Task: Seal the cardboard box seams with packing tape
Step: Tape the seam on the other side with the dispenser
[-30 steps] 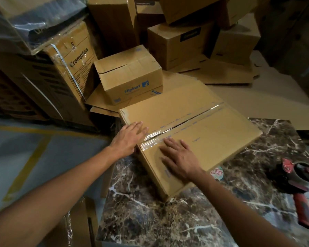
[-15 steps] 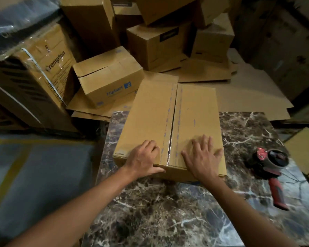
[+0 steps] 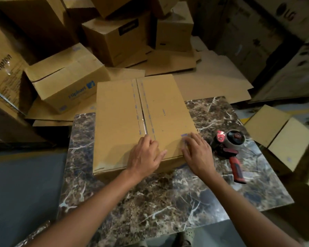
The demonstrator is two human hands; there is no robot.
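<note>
Shifted rightward since half a second ago: left hand (image 3: pixel 144 155), fingers together, flat on centre seam (image 3: pixel 142 107); right hand (image 3: pixel 197 154), fingers close together, pressing the near right corner. Cardboard box (image 3: pixel 118 122): frame centre, on marble table (image 3: pixel 150 202), far end overhanging. Tape dispenser (image 3: pixel 229 145): right, untouched. Risk: uneven pressing wrinkles the clear tape. Seam's near end hidden under the hand; tape coverage hard to make out.

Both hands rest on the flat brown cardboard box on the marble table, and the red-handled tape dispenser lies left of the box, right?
No. The head view shows the red-handled tape dispenser lying right of the flat brown cardboard box; the rest holds.
</note>
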